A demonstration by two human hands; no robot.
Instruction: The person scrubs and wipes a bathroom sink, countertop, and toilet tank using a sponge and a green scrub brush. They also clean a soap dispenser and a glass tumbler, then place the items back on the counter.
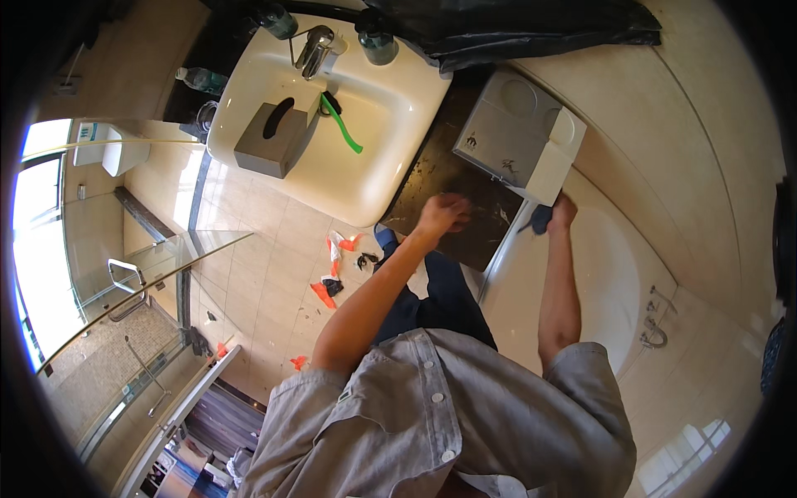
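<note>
My right hand (pixel 563 213) grips a dark blue cloth (pixel 540 219) beside the near corner of a grey and white box-like tray (pixel 498 134) with round recesses. My left hand (pixel 444 215) is above the dark, stained marble counter (pixel 464 177), fingers partly curled, and nothing shows in it. A grey tissue box cover (pixel 264 146) with an oval slot stands in the white washbasin (pixel 380 118). Beside it in the basin lies a bright green strip or handle (pixel 344 127) with a dark end near the drain.
A chrome tap (pixel 316 51) and dark bottles (pixel 377 43) stand at the basin's back rim. Black plastic sheeting (pixel 529 28) lies behind. A white bathtub (pixel 598 267) is at the right. Orange and black scraps (pixel 325 292) litter the tiled floor, near a glass panel (pixel 180 261).
</note>
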